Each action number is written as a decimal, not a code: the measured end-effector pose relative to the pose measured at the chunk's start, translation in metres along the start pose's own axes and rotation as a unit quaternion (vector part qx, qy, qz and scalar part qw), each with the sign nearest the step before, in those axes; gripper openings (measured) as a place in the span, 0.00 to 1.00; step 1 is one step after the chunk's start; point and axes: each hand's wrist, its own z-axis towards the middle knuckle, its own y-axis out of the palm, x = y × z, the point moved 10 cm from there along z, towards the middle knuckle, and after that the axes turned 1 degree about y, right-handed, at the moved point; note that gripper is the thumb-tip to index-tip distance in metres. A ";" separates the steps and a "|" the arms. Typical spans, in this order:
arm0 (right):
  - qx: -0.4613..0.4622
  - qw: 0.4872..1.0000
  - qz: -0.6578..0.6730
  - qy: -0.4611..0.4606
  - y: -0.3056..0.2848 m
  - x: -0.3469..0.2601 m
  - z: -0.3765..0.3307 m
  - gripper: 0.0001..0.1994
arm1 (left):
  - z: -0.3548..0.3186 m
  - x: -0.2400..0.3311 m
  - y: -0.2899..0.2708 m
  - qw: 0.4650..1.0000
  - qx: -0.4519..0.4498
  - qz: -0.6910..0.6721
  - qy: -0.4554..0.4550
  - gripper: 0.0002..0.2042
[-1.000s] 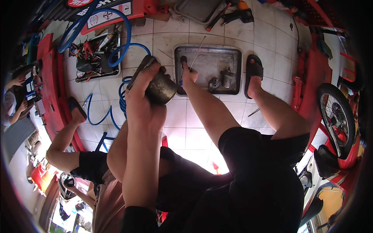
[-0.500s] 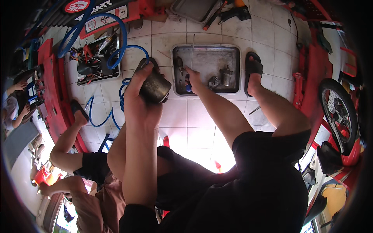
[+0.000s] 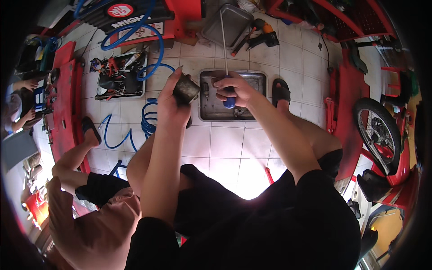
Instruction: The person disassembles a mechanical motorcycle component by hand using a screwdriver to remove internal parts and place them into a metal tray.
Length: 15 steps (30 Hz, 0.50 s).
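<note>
My left hand (image 3: 173, 104) is closed around a dark, worn cylindrical metal part (image 3: 187, 91), held up left of the metal tray. To its right, my right hand (image 3: 240, 91) grips a screwdriver (image 3: 229, 101) by its blue handle. The long thin shaft points away from me, past the tray's far edge. Both hands are raised and apart from each other. Below them on the tiled floor lies the shallow rectangular metal tray (image 3: 217, 119). A small metal part (image 3: 205, 90) rests at its left side; my right hand and forearm hide much of its right side.
A second tray (image 3: 144, 90) full of tools stands at the left. A coiled blue hose (image 3: 150, 121) runs over the floor. Farther off lie an empty-looking tray (image 3: 216, 27), a hammer-like tool (image 3: 243, 42) and a black power tool (image 3: 265, 40). Red lift frames and a motorcycle wheel (image 3: 378, 135) flank me.
My right hand has risen from the tray with the screwdriver and come nearer the metal part. My left hand still holds that part, now tilted differently. The whole view has shifted.
</note>
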 end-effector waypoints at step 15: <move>0.249 0.798 -0.520 -0.175 0.083 -0.064 -0.055 0.26 | -0.023 -0.017 0.038 0.994 -0.046 -0.098 -0.026 0.28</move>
